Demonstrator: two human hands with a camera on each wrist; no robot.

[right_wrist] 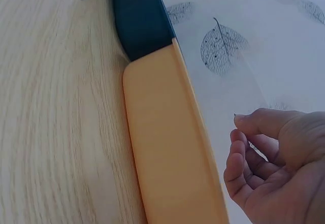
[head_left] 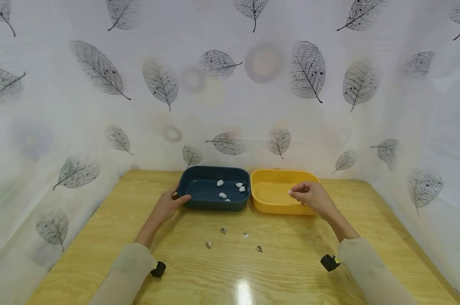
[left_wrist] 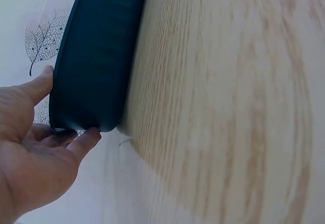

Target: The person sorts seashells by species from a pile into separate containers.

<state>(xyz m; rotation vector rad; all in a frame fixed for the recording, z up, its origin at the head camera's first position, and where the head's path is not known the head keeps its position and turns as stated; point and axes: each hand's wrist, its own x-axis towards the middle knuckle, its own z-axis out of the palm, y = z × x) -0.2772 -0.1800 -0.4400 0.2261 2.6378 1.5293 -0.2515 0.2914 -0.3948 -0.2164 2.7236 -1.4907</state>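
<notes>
A: Where do things stand?
B: Five pale stones point(head_left: 230, 190) lie in the dark blue tray point(head_left: 199, 201). The yellow tray point(head_left: 275, 207) just right of it looks empty. Four small shells point(head_left: 233, 239) remain on the tabletop point(head_left: 290, 271), nearer.
A: And the hands?
B: The left hand point(head_left: 170, 203) holds the blue tray's left corner, thumb and fingers point(left_wrist: 84, 142) curled round it. The right hand point(head_left: 313, 197) hovers over the yellow tray, fingertips together, pinching something small and white.

Your left hand point(head_left: 168, 204) holds the near left corner of the dark blue tray point(head_left: 213, 206), which has white pebbles point(head_left: 230, 189) inside. Your right hand point(head_left: 312, 197) hovers over the yellow tray point(head_left: 275, 207), apparently pinching something small and white. Four small stones point(head_left: 233, 239) lie on the wooden table point(head_left: 290, 271).
</notes>
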